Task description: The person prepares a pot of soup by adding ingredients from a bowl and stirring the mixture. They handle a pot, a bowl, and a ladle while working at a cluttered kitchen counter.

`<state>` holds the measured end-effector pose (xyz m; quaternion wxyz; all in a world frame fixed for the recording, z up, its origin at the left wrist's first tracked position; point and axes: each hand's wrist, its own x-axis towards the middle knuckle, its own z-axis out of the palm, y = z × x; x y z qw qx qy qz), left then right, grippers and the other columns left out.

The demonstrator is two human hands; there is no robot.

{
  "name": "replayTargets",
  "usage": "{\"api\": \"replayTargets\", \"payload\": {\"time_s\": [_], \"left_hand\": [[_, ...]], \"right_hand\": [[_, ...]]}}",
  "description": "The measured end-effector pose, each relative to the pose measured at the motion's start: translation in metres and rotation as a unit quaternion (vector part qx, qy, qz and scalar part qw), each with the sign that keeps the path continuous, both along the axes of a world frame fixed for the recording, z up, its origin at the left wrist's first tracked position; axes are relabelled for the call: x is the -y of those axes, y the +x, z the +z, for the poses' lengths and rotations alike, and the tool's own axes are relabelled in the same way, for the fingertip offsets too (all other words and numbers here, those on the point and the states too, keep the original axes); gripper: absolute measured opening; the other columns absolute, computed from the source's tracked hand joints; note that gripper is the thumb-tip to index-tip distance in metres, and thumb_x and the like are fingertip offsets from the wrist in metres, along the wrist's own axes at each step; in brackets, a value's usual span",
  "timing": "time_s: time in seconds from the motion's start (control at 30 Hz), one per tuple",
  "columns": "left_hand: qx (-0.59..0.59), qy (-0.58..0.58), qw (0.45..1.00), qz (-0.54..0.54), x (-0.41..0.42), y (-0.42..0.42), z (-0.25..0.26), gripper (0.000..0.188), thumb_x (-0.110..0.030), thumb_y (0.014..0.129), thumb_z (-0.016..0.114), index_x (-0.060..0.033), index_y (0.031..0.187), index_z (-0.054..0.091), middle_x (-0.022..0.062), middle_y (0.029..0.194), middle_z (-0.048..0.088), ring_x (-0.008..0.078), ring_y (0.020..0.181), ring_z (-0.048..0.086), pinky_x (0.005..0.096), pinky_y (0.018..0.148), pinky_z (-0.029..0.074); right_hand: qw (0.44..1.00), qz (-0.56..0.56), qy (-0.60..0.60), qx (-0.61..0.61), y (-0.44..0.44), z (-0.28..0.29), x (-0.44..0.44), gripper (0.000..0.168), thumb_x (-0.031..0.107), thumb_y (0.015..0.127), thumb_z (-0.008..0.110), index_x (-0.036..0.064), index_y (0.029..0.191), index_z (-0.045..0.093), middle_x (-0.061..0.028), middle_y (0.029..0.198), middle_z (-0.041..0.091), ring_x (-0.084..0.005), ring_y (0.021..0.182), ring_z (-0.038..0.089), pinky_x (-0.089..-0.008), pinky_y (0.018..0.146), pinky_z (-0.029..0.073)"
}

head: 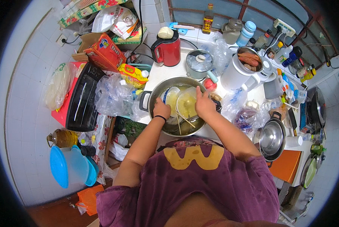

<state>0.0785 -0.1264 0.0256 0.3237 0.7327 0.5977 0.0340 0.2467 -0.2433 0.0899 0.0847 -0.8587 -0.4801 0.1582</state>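
Observation:
A wide metal pot (157, 90) with dark handles stands before me, holding bowls in yellowish water. At its left side my left hand (161, 109), a dark band at the wrist, grips the near edge of a blue-rimmed white bowl (173, 92). My right hand (205, 105) holds the right rim of a second pale bowl (186, 100) containing yellowish liquid. Its index finger points up along the rim, and the thumb is hard to see. Light-coloured chopsticks (187, 121) lie across the pot's near half, between my hands. The undersides of both bowls are hidden.
Behind the pot are a red kettle (173, 50), a lidded small pot (199, 63) and a red round fruit (209, 84). Plastic bags (112, 93) crowd the left. Right of me stand a white jug-like appliance (234, 74), metal basins (271, 136) and several bottles.

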Motion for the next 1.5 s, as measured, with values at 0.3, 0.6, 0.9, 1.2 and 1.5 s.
{"api": "replayTargets", "payload": {"time_s": [0.3,0.6,0.9,1.2,1.5], "left_hand": [[0.178,0.270,0.944,-0.060,0.034,-0.012,0.016,0.054,-0.030,0.084,0.056,0.0047,0.122,0.042,0.0277,0.121,0.043,0.0399,0.114,0.041,0.0455,0.099,0.031],[0.433,-0.028,0.900,-0.027,0.032,-0.018,0.008,0.047,-0.008,0.086,0.046,-0.0002,0.131,0.036,0.0156,0.128,0.045,0.0210,0.112,0.048,0.0297,0.084,0.045],[0.427,-0.178,0.885,-0.051,0.041,-0.009,0.034,0.050,-0.001,0.083,0.036,-0.0090,0.133,0.034,0.0081,0.106,0.049,0.0140,0.072,0.056,0.0269,0.062,0.049],[0.443,-0.117,0.884,-0.097,0.038,-0.009,0.025,0.049,0.001,0.083,0.034,-0.0032,0.132,0.034,0.0091,0.104,0.052,0.0142,0.075,0.056,0.0278,0.064,0.047],[0.628,-0.030,0.763,0.151,0.046,0.007,0.016,0.042,-0.002,0.086,0.036,-0.0022,0.128,0.039,0.0095,0.108,0.050,0.0141,0.087,0.055,0.0270,0.078,0.048]], "right_hand": [[0.923,-0.077,0.091,-0.366,0.036,-0.008,-0.010,0.045,0.007,0.082,0.045,-0.001,0.127,0.042,-0.0174,0.085,0.063,-0.0252,0.058,0.062,-0.0354,0.046,0.050],[0.855,-0.088,0.001,-0.511,0.010,-0.008,-0.007,0.036,0.009,0.081,0.060,0.002,0.116,0.055,-0.0044,0.071,0.062,-0.0105,0.043,0.051,-0.0228,0.036,0.040],[0.968,0.217,0.122,0.028,0.014,0.007,-0.053,0.025,0.028,0.067,0.071,0.008,0.077,0.061,-0.0145,0.075,0.063,-0.0334,0.071,0.061,-0.0433,0.064,0.048],[0.921,0.371,0.096,0.071,0.004,0.030,-0.076,0.034,0.042,0.070,0.068,0.009,0.076,0.062,-0.0130,0.074,0.063,-0.0309,0.070,0.063,-0.0417,0.060,0.048],[0.866,0.011,-0.012,-0.499,0.014,-0.008,-0.027,0.033,0.018,0.087,0.050,0.001,0.115,0.050,-0.0112,0.083,0.062,-0.0175,0.059,0.064,-0.0322,0.046,0.048]]}}
